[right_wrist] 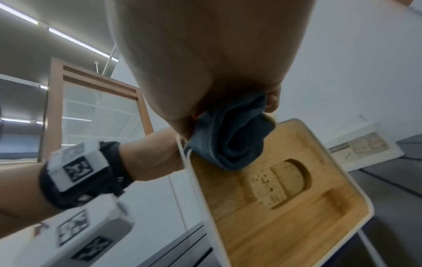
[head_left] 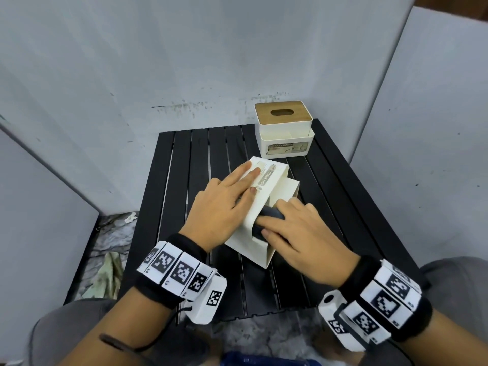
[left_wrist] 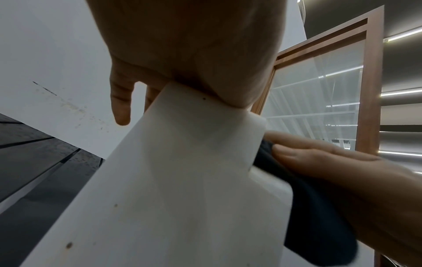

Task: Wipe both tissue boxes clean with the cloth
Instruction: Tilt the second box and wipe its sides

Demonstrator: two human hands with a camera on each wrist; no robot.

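A white tissue box (head_left: 274, 186) lies tipped on its side in the middle of the black slatted table (head_left: 200, 159). Its wooden lid (right_wrist: 285, 207) faces right. My left hand (head_left: 237, 188) lies flat on the upturned face, fingers straight, steadying the box (left_wrist: 182, 180). My right hand (head_left: 293, 228) grips a bunched dark blue cloth (head_left: 269, 213) and presses it against the lid near the box's near upper edge. The cloth (right_wrist: 230, 140) shows crumpled under the palm. A second white tissue box (head_left: 285, 133) with a wooden lid stands upright at the table's back right corner.
Grey wall panels close in the table at the back, left and right. Crumpled rags (head_left: 108, 270) lie on the floor to the left of the table. A blue object (head_left: 264, 359) sits below the table's front edge, between my knees.
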